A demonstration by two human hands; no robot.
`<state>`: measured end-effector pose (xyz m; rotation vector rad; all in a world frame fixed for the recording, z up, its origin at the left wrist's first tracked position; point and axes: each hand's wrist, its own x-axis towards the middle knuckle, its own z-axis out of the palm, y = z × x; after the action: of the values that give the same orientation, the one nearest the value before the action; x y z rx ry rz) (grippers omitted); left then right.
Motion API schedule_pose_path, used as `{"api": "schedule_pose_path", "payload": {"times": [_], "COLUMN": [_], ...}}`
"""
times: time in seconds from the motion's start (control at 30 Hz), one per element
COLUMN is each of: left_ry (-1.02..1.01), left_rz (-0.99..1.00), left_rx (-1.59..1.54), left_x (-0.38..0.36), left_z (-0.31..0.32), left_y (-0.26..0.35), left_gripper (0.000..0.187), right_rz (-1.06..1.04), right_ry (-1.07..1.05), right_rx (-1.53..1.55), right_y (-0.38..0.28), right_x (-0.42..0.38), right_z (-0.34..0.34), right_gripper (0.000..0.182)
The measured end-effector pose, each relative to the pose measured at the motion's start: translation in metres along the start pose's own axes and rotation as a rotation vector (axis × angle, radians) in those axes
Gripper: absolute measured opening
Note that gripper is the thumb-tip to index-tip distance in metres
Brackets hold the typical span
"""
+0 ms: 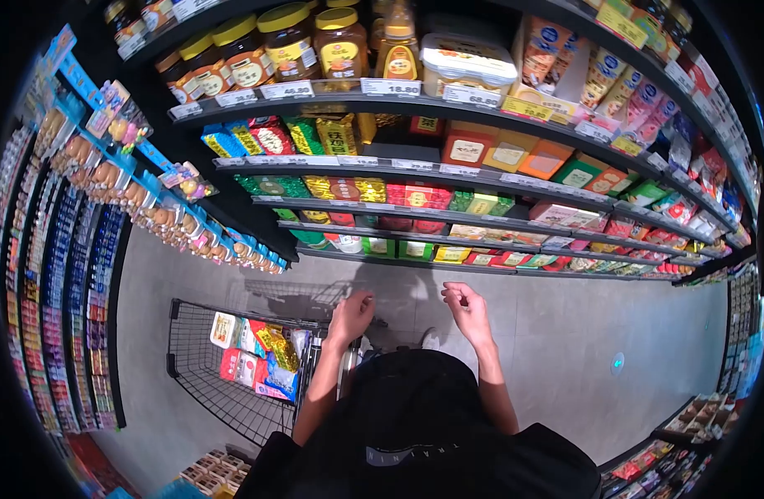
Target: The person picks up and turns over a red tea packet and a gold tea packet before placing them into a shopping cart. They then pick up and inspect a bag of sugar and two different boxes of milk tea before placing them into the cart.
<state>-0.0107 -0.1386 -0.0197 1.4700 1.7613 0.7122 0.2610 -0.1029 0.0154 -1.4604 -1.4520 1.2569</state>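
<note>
My left hand [354, 318] is held out in front of me, its fingers loosely bent and nothing visible in them. Just left of that wrist stands a black wire shopping cart [200, 384]. Inside the cart lie a white tub [224, 329], a gold foil pack [279, 348], a blue pack [279, 378] and other bags. My right hand [467, 311] hovers over the grey floor, with fingers partly bent, apart from the thumb and touching nothing. Both hands are in front of the lowest shelves, apart from the goods.
Ahead is a curved shelf rack with honey jars [342, 43], a lidded white tub [469, 62], tea boxes [467, 145] and foil packs [344, 190]. Hanging toys [161, 218] line a blue strip at left. More stocked shelves [45, 283] stand farther left. Crates [215, 474] sit at the bottom.
</note>
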Motion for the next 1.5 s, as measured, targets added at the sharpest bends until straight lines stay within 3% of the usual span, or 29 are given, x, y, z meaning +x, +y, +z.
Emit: {"api": "schedule_pose_path", "payload": {"times": [0.23,0.5,1.07,1.5], "left_ry": [0.168,0.194,0.036,0.129], "left_rz": [0.081,0.079,0.054,0.084], "left_rx": [-0.080,-0.106,-0.167,-0.131], "left_x": [-0.004,-0.003,0.001,0.002], "left_z": [0.003,-0.002,-0.007,-0.006], "left_y": [-0.016,-0.020,-0.016,-0.013], "left_gripper": [0.021,0.021,0.023,0.024], "right_rz": [-0.089,-0.123,-0.041,0.063], "right_ry": [-0.126,-0.211,-0.065,-0.088], "right_rx": [-0.061,-0.110,-0.084,-0.178], "right_y": [-0.016,-0.039,-0.021,-0.014], "right_x": [0.020,0.027,0.005,-0.013], "right_z": [0.034,0.057,0.035,0.003], "right_gripper": [0.024,0.025,0.026,0.024]}}
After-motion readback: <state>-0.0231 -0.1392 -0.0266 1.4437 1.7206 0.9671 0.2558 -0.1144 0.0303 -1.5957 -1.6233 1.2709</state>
